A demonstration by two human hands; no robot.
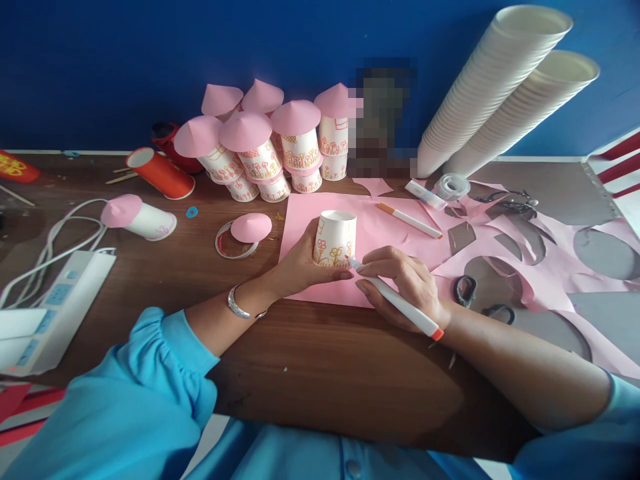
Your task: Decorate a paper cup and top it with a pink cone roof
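Left hand (300, 265) steadies a white paper cup (336, 237) while the right hand (413, 290) holds a white marker with an orange-red end (400, 302) to its lower wall.
The cup, drawn with red and yellow flowers, is over the flat pink paper sheet (300, 227) on the brown wood-grain bench (320, 373); the left fingers are clamped around it, the right fingers closed on the marker. On the sheet lies a slim white marker with an orange cap (410, 220); behind its left part stand cone-roofed paper-cup towers (300, 152), and right of it lie pink paper offcuts (543, 283).
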